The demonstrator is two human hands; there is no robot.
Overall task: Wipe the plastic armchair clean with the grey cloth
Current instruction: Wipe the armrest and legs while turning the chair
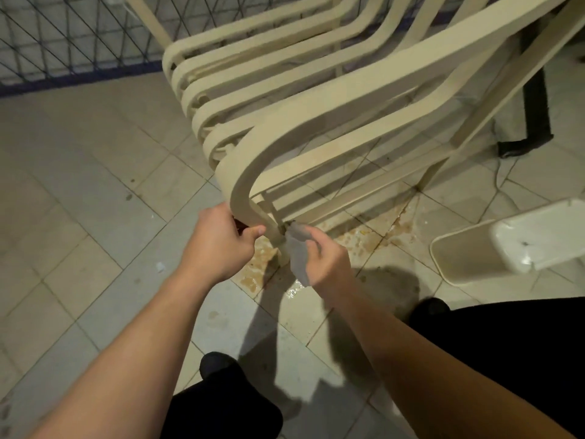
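Gripping the front leg of the plastic armchair (316, 99), the left hand (221, 245) has its fingers curled round the far side of the leg and its thumb lying across the near side, just below the curve where the armrest bends down into the leg. The armchair is cream-coloured and slatted, is tilted over, and occupies the upper centre and right of the head view. The right hand (323, 261) is just right of the same leg, level with the left hand. Its fingers (311, 239) are curled and pinch the grey cloth (297, 251), which is bunched between the hand and the leg. The upper end of the cloth touches the inner side of the leg where a slat joins it; the lower end hangs free below the hand. The right hand and cloth appear slightly blurred.

The armchair stands on a tiled floor (79, 191). Brown stains and a wet patch (373, 239) cover the tiles directly under and beside the leg. A white plastic bin (512, 245) lies on its side on the floor at the right, apart from the armchair. A wire mesh fence (63, 36) runs along the upper left. A black metal stand (535, 99) is visible behind the armchair at the upper right. Black-clad legs and shoes occupy the lower edge.
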